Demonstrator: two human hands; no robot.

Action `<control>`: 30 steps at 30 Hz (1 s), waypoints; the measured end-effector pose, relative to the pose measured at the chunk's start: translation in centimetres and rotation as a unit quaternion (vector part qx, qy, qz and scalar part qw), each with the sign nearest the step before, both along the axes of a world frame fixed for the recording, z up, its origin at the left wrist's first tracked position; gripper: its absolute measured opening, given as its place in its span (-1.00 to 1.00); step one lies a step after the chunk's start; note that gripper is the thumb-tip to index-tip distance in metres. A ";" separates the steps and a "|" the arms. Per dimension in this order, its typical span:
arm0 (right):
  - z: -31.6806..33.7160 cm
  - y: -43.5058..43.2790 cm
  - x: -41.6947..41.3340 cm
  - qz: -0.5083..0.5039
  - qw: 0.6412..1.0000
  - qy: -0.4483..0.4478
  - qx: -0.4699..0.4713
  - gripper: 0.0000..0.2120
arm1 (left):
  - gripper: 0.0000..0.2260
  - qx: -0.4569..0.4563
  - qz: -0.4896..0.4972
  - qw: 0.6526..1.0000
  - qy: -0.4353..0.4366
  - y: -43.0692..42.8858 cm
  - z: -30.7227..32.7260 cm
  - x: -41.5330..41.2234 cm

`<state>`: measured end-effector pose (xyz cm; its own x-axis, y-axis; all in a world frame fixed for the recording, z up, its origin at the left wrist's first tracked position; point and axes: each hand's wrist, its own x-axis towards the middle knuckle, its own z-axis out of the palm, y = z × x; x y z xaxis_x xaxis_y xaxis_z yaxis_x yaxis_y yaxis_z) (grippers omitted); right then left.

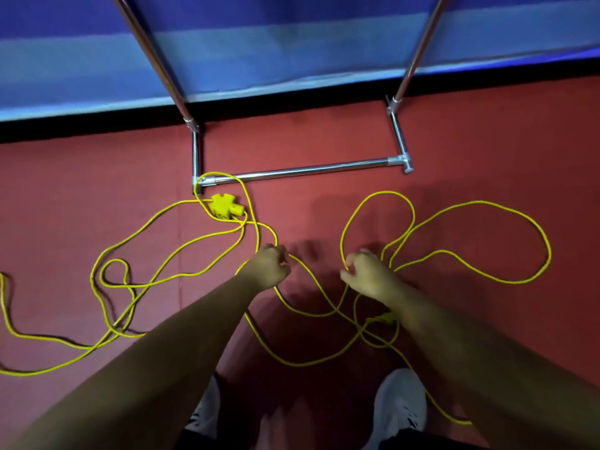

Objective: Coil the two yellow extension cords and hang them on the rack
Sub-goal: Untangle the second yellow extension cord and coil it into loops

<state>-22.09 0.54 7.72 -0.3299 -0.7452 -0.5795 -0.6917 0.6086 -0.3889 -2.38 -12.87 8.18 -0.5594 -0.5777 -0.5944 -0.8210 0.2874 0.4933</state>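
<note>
Spread from the left edge across to the far right: thin yellow extension cords, uncoiled, in slack overlapping loops, flat on the ground. No telling where one cord stops and the other begins. At left, a tangle of crossing strands. Just right of it, a chunky yellow plastic socket block, lying beside the near-left foot of a chrome tube rack, with one loop draped over that foot. Left hand clenched, fingers curled round a strand near the middle. Right hand close by, thumb and fingers pinching another strand. Beyond it, two big open loops fanning out rightward.

Underneath, a dull red floor; behind, a black skirting strip and a blue wall in two shades. White shoes at the bottom edge.

Overall run of the cords left to right, roughly parallel to the rack's base bar. Socket block's stubby end pointing right. Rack uprights rising out of the top edge.
</note>
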 end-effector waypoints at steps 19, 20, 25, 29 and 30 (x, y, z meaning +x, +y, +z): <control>-14.8 8.3 3.1 0.082 0.993 0.011 0.089 -0.85 | -0.51 -0.001 -0.125 0.990 -0.066 7.3 -16.0 -1.4; -14.7 8.1 2.8 0.072 0.994 -0.018 0.085 -0.86 | -0.48 0.006 -0.112 0.992 -0.055 7.2 -15.9 -1.5; -11.3 5.2 0.0 0.039 0.982 -0.179 0.053 -0.84 | -0.39 0.026 -0.137 0.990 0.032 6.5 -13.7 -1.9; -4.6 1.2 -1.5 0.019 0.974 -0.224 0.006 -0.87 | -0.65 0.005 -0.047 0.997 0.057 5.2 -9.1 -2.8; -2.5 0.3 -1.6 0.013 0.974 -0.227 -0.002 -0.88 | -0.68 -0.006 -0.039 0.996 0.083 4.6 -7.5 -3.0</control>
<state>-23.67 0.86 5.26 -0.0216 -0.7518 -0.6590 -0.4630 0.5917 -0.6599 -5.35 -8.25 0.68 -0.6924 -0.5354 -0.4837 -0.7039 0.3536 0.6161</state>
